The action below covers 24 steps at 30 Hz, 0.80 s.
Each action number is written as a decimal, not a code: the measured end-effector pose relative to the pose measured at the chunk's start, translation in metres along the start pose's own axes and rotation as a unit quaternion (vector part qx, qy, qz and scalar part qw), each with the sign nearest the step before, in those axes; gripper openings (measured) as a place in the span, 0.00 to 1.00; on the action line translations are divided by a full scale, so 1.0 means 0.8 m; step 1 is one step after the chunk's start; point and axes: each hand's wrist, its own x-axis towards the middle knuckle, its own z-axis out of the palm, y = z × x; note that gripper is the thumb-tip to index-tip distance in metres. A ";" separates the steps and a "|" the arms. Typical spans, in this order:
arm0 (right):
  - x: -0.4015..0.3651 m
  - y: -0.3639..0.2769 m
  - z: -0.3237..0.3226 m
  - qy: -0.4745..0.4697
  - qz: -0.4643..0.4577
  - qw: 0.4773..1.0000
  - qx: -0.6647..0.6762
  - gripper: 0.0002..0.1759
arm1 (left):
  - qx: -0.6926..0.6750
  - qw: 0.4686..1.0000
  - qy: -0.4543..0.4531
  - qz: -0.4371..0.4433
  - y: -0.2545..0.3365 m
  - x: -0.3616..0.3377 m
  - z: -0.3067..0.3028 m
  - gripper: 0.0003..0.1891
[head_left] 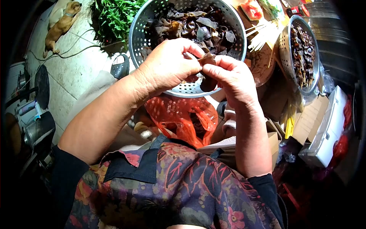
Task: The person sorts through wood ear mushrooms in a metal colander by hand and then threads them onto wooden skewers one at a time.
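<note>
Dark fungus piece, pinched between the fingertips of the left hand and right hand, thumbs and forefingers nearly closed, above the near side of a metal colander. Whether the fingers also grip a stick cannot be told. Just beyond them, many loose pieces lie unskewered. Right of the fingers are bare sticks; farther right, a second colander holds many skewered pieces. Work looks well along, yet unfinished.
</note>
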 end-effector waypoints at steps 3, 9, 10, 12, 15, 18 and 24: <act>-0.001 0.000 0.004 0.000 -0.014 1.000 0.019 0.07 | 0.041 0.999 0.004 -0.022 0.000 -0.001 0.000 0.07; -0.008 -0.006 0.007 -0.010 -0.026 0.998 -0.057 0.05 | 0.204 0.978 -0.025 0.025 0.006 -0.007 -0.001 0.07; -0.009 -0.004 0.007 0.005 -0.038 0.996 -0.081 0.05 | 0.217 0.975 -0.013 0.035 0.004 -0.008 0.000 0.06; -0.010 -0.003 0.009 0.006 -0.034 0.997 -0.072 0.05 | 0.198 0.980 -0.016 0.024 0.008 -0.009 -0.001 0.06; -0.013 -0.006 0.013 0.001 -0.036 0.999 -0.038 0.05 | 0.159 0.987 -0.010 0.009 0.005 -0.006 0.001 0.06; -0.010 -0.001 0.012 -0.004 -0.054 0.999 -0.008 0.05 | 0.100 0.995 -0.002 0.009 0.000 -0.004 0.002 0.07; -0.008 0.004 0.016 -0.003 -0.075 0.996 0.056 0.05 | 0.058 0.998 0.000 0.021 -0.002 -0.003 0.005 0.06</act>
